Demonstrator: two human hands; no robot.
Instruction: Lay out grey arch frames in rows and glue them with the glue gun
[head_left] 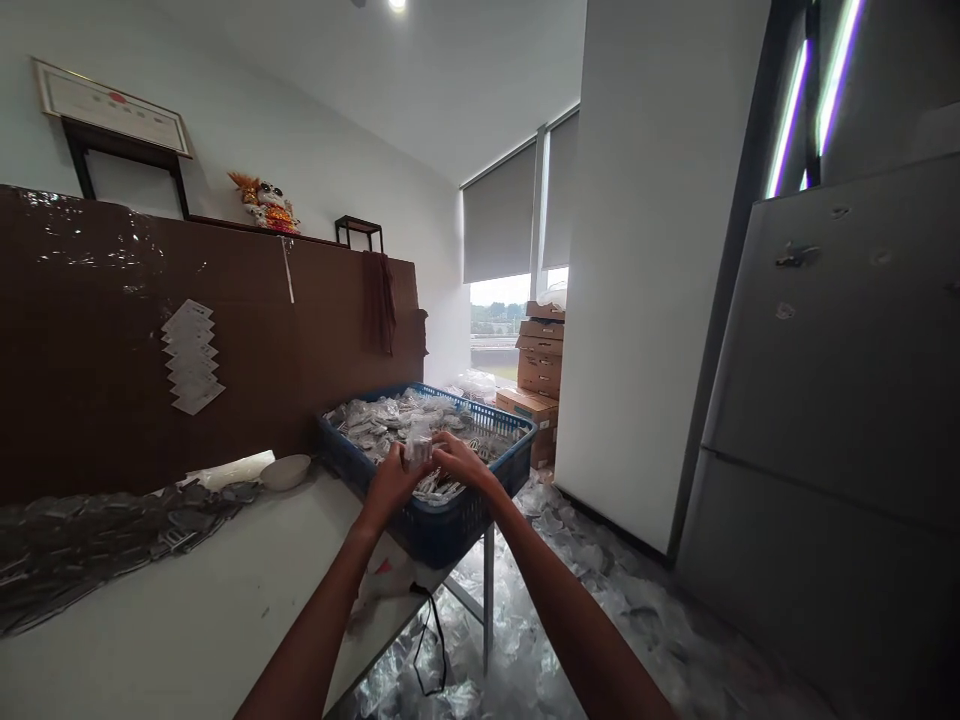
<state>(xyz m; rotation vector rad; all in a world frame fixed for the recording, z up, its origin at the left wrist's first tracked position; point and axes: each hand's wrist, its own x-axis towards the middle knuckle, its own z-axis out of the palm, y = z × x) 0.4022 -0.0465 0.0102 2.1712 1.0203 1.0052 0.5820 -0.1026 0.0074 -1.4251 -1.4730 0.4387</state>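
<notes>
Both hands meet over the near part of a blue plastic basket (435, 535), which is filled with small clear-wrapped pieces (375, 415). Between them is a small clear plastic packet (418, 446). My left hand (391, 478) has its fingers closed on the packet's left side. From the right, my right hand (454, 460) pinches the packet's other edge. What the packet contains is too small to make out. The basket rests at the far right corner of a white table (270, 570).
A pile of wrapped pieces (112, 535) and a white bowl (286, 472) lie on the table's left side, before a brown board (300, 330). A black cord (442, 650) hangs off the edge. Plastic bags (600, 580) cover the floor; cartons (540, 370) stand behind.
</notes>
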